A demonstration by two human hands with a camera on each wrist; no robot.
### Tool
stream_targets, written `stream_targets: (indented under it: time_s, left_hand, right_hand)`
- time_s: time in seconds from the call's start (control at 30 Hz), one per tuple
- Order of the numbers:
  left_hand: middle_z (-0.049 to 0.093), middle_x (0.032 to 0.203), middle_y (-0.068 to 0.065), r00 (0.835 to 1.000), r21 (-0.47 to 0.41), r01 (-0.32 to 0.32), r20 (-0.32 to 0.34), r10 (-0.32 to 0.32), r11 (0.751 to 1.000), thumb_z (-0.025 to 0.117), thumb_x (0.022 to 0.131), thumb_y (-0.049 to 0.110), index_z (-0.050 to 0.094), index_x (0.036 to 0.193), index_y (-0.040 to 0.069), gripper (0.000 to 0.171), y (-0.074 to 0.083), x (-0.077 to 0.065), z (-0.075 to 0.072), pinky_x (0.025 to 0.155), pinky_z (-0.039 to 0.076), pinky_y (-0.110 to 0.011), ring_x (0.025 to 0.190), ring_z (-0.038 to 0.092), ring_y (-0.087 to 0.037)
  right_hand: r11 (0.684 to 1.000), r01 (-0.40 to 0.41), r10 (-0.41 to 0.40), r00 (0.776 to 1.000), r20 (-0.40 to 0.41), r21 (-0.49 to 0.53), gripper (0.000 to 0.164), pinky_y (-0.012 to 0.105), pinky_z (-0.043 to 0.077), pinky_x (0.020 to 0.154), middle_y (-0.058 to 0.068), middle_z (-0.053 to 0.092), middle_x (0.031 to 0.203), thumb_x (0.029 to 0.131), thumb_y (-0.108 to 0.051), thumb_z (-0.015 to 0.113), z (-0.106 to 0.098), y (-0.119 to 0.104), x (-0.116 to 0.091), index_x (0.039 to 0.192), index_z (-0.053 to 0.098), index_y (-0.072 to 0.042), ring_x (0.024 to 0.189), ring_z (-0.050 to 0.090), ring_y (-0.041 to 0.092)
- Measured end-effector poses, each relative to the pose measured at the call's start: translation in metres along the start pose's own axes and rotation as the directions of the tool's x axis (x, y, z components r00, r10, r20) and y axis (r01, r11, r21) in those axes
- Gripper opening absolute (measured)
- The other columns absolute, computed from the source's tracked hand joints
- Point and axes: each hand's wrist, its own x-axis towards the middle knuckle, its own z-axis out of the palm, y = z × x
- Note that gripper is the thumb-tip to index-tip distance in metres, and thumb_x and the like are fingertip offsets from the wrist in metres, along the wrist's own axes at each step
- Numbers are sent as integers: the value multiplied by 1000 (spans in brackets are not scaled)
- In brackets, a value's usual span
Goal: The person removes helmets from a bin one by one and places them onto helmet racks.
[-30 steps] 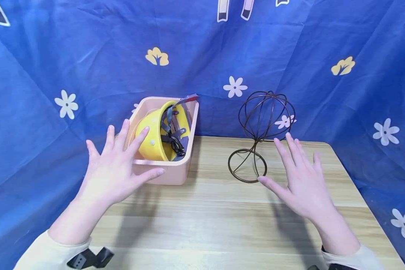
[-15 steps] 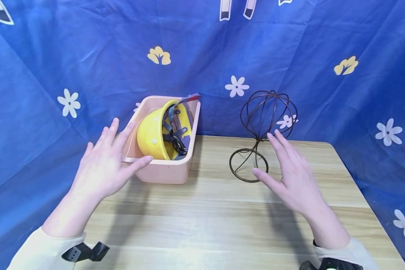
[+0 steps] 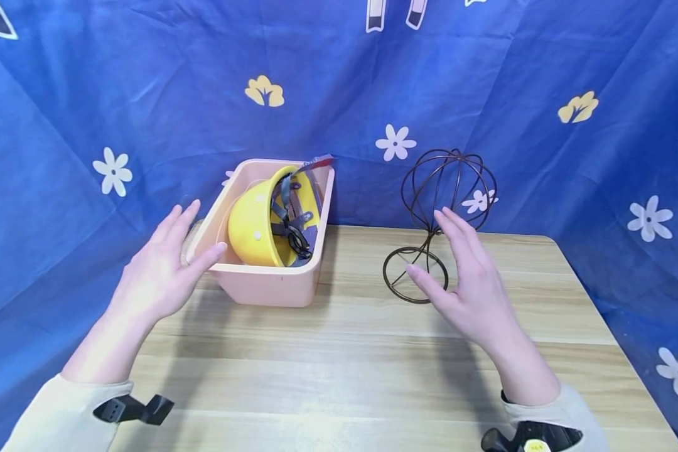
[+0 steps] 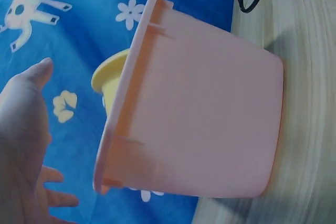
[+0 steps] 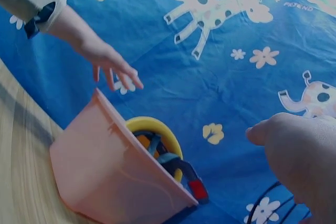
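Zero grip with left hand [image 3: 152, 279] or right hand [image 3: 473, 294], extended, empty. Shifted left since a second ago, beside bin [image 3: 271, 290] and near stand [image 3: 430, 234]. Leaves helmet [image 3: 252, 227] unheld, on its side in bin on desk [image 3: 328, 358].

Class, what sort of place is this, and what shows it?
Probably a makeshift filming or work corner: printed blue cloth hangs behind and beside a wood-grain table, and a black device sits at each wrist.
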Motion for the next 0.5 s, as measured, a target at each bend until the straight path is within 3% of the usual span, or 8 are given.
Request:
stream_targets:
  time_s: [0.37, 0.5]
  left_hand:
    - [22, 172, -20, 999, -144, -29, -24, 26, 989, 48, 109, 58, 16, 172, 27, 77, -21, -1, 1, 114, 21, -79, 155, 22, -49]
    - [26, 170, -23, 999, -199, -32, -19, 29, 979, 47, 111, 54, 19, 172, 24, 74, -23, 1, 4, 113, 26, -78, 149, 32, -53]
  right_hand:
    - [988, 4, -11, 999, 46, 156, 81, 53, 35, 121, -3, 38, 166, 94, -30, 82, 15, -19, 14, 164, 42, -19, 150, 39, 23]
    - [981, -17, 4, 998, 67, 192, 80, 51, 42, 115, -4, 39, 165, 95, -29, 82, 22, -21, 18, 164, 42, -20, 145, 46, 22]
